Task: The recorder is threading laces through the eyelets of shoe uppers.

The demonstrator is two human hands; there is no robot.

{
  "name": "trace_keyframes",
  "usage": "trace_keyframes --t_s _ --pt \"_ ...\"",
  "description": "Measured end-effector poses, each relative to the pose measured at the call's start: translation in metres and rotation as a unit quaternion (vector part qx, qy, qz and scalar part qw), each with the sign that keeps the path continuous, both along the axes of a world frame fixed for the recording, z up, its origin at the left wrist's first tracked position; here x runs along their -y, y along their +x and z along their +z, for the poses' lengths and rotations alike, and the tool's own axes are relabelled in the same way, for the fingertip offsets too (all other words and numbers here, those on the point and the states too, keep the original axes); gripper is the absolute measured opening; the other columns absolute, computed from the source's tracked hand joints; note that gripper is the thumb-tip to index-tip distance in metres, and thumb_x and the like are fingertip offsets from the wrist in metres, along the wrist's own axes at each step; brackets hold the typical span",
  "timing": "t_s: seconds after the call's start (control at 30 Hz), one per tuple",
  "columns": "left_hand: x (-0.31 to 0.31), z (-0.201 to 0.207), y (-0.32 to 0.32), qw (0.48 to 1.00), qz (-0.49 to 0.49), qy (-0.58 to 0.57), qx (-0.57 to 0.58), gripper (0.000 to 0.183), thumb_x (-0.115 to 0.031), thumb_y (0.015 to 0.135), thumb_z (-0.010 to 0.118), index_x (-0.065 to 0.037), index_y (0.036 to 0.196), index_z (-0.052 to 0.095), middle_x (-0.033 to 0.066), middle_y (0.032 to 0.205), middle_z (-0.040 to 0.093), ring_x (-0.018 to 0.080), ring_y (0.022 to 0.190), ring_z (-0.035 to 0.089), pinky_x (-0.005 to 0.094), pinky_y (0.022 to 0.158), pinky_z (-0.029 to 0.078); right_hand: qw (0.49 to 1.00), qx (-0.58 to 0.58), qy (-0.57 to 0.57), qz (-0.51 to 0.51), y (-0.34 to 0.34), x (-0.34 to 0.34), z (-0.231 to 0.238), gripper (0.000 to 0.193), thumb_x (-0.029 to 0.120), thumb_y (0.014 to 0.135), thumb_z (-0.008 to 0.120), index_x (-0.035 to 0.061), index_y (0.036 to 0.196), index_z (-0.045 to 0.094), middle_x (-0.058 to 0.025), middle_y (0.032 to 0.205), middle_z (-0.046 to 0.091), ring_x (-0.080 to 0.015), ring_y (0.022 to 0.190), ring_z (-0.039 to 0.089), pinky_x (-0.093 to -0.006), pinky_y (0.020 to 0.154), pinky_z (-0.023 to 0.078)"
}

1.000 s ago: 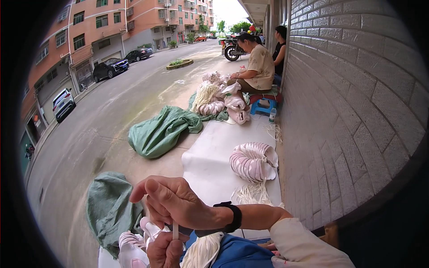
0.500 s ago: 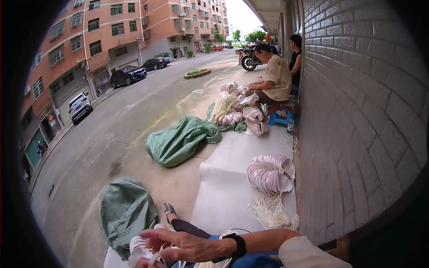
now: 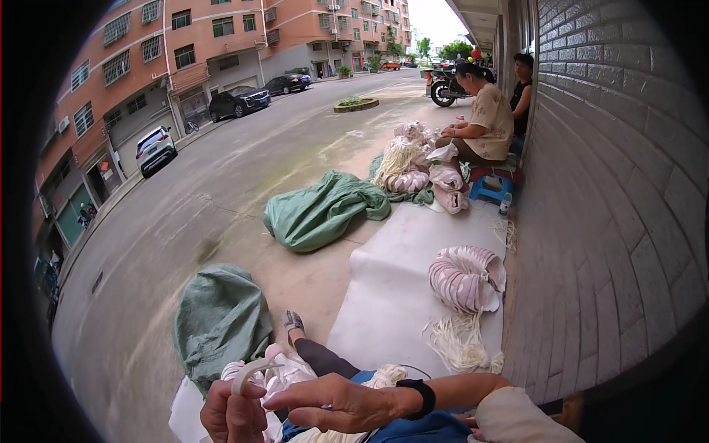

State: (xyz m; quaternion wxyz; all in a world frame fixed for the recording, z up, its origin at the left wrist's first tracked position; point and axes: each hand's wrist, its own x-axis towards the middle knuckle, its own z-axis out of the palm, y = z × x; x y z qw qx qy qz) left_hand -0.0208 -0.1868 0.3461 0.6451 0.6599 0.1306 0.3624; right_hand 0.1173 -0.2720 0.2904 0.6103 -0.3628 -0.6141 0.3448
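Observation:
My left hand [image 3: 230, 415] pinches a white flat strip [image 3: 251, 371], which curls up in an arc above the fingertips. Close on its right, my right hand [image 3: 343, 402] has its fingers stretched toward the strip, apart from one another, with a black band around the wrist. Behind the hands, pinkish-white fabric pieces [image 3: 284, 369] lie by my leg. A bundle of cream cords [image 3: 388, 376] rests across my blue-clothed lap, partly hidden by the right arm.
Ahead on a white sheet [image 3: 391, 288] sit a ring-shaped stack of pinkish-white pieces [image 3: 461, 280] and loose cream cords [image 3: 461, 343]. Green sacks [image 3: 221, 317] lie to the left. A seated person [image 3: 484, 122] works beside another pile [image 3: 406, 166]. A tiled wall [image 3: 613, 221] runs along the right.
The left hand has risen into fuller view, lifting the curled strip. My right hand has shifted slightly right. The whole scene has moved right and a little up as the view turned.

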Motion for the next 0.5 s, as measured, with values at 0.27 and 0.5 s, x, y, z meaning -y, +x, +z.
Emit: trace_keyframes --t_s 0.27,0.5 --pt "0.019 0.003 0.014 0.988 -0.057 0.132 -0.052 0.029 -0.027 0.091 0.051 0.0 0.087 0.061 -0.004 0.058 0.048 0.0037 0.053 0.037 0.0207 0.049 0.027 0.994 -0.098 0.032 -0.02 0.008 0.012 0.021 0.047 0.031 0.091 0.052 -0.0067 0.119 0.048 -0.0108 0.099 0.059 -0.0122 0.086 0.054 -0.0259 0.077 0.045" --pt "0.015 0.004 0.022 0.967 -0.174 0.18 -0.046 0.024 -0.007 0.091 0.047 0.006 0.11 0.055 0.0108 0.082 0.064 0.0101 0.074 0.057 0.0212 0.066 0.043 0.986 -0.042 0.078 -0.14 0.02 0.026 0.028 0.034 0.025 0.089 0.057 -0.0065 0.099 0.064 -0.0131 0.086 0.062 -0.0161 0.079 0.055 -0.0278 0.068 0.044"
